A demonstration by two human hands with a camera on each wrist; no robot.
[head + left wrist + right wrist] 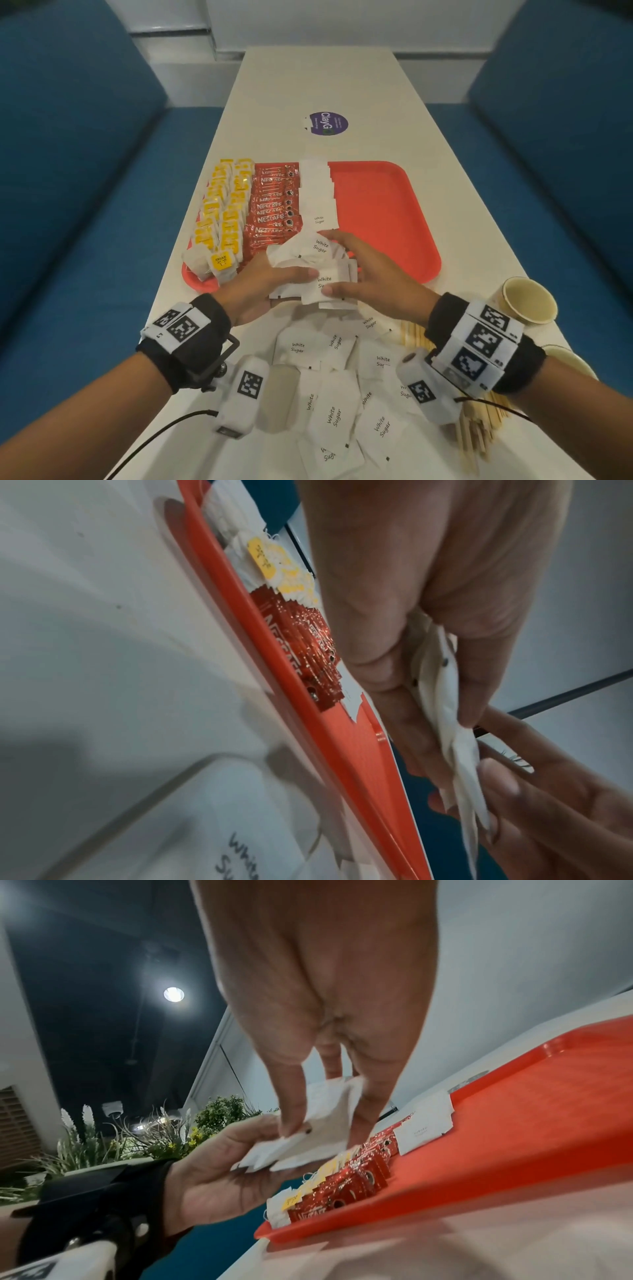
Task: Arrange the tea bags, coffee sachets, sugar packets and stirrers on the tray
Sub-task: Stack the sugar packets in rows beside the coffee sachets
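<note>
Squaring sugar packets (317, 270) mid-frame, left hand (260, 291) and right hand (370, 274) fingers clamped on them; next, probably extend the tray (394, 212) column.

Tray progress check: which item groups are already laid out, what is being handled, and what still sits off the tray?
Done: tea bags and coffee sachets sit in rows on the red tray, with a partial sugar row beside them. In hand: left hand and right hand hold a sugar packet bundle. Left: loose sugar packets and wooden stirrers on the table.
</note>
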